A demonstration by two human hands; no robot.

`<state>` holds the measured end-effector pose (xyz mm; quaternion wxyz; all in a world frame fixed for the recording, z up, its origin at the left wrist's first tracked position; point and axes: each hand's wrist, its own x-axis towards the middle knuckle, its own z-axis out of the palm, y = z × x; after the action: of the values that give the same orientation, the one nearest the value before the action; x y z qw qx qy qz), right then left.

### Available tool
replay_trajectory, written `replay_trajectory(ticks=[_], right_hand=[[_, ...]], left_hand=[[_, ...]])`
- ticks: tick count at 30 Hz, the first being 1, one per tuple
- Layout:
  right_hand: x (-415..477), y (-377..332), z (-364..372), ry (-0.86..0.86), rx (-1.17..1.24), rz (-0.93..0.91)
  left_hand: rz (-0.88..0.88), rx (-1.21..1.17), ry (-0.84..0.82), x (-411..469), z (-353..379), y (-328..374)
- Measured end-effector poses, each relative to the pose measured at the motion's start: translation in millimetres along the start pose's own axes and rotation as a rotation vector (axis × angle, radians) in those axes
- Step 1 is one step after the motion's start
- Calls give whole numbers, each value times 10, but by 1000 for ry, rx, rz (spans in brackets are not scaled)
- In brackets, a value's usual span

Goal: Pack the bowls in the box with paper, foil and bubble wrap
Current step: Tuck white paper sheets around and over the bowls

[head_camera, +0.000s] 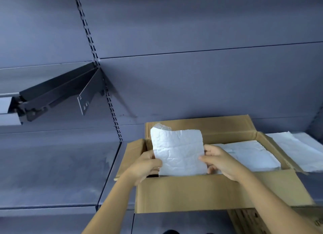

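1. White, crumpled paper sheet (178, 150) pinched at its lower side edges: left hand (146, 164) on the left edge, right hand (222, 162) on the right, thumbs on the near face, fingers curled behind. Hands apart by the sheet's width, both clamped on it.
2. Held upright, facing the camera, long axis near vertical and leaning a little to the left, lower edge dipping below the rim of the box. Strip of bubble wrap (160, 126) peeking out behind the top left corner, seemingly layered with the sheet.
3. Straight below the hands: left part of the open cardboard box (192, 193), dark, contents hidden by the near flap. Right part filled with flat white sheets (248, 157), just beside the right hand.
4. No bowl in sight; possibly down in the dark left part, impossible to tell.
5. Probable step in hand: setting this padding into the left part. Key relation: gap directly under the sheet, so a plain downward move, both hands equally near, left hand closest to the box's left wall.
6. Further out: box resting on a grey shelf (52, 172); another stack of white paper (300, 150) on the shelf beyond the right flap; metal bracket (70, 94) on the back panel, upper left; more cardboard (248, 219) under the near flap, lower right.
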<state>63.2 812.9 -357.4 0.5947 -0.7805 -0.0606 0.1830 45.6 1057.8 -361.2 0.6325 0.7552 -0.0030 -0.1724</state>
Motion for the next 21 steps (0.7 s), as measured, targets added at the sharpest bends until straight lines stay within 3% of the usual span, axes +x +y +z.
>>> replay_trajectory(ticks=[10, 15, 18, 21], right_hand=[[12, 61, 10, -45, -107, 26], [-7, 59, 39, -94, -200, 44], [30, 99, 36, -61, -376, 80], [22, 93, 38, -54, -389, 90]], left_hand=[[-178, 246, -264, -50, -235, 89], [-288, 625, -221, -59, -195, 195], [-328, 655, -236, -3, -128, 240], [-319, 649, -254, 18, -169, 200]])
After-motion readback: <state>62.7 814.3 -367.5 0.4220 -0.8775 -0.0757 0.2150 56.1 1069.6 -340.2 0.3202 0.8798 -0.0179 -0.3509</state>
